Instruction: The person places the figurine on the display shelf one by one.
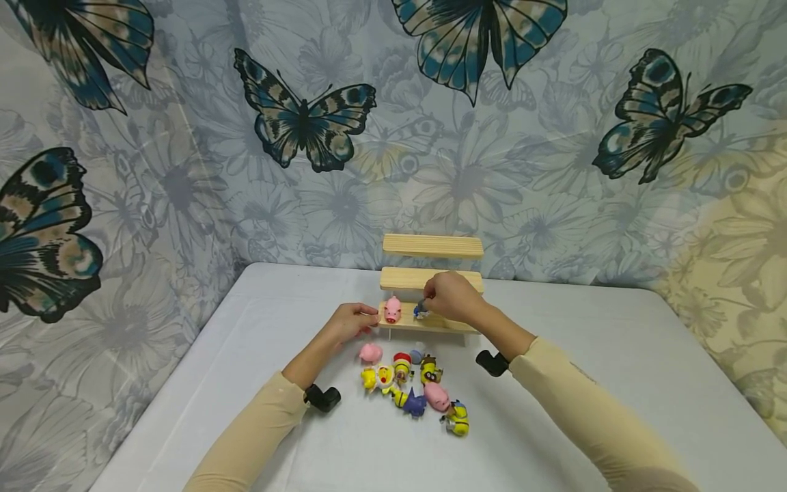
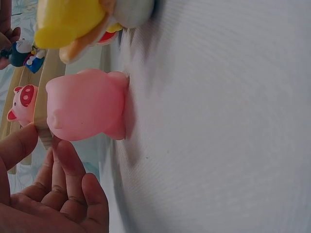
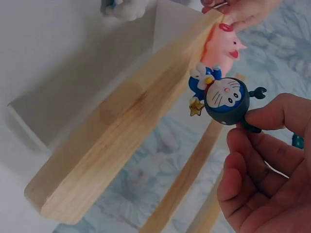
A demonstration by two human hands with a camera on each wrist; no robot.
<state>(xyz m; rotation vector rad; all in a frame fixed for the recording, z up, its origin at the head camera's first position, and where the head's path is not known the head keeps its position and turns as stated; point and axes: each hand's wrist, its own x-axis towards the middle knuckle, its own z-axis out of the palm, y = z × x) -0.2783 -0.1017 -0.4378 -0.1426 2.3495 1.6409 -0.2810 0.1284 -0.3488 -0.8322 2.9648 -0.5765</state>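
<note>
Nearest are 2 beige sleeves by a 3-tier wooden stand. Leftmost, the left hand grips the end of the lowest shelf; a tug there could rock the tier. Just in front, that wrist could brush the loose pink pig. Next, the shelf's own pig could be bumped by the blue-and-white cat figure. Rightmost, the right hand pinches that figure's head over the shelf; foot contact is unclear, so a tilted release could topple it.
</note>
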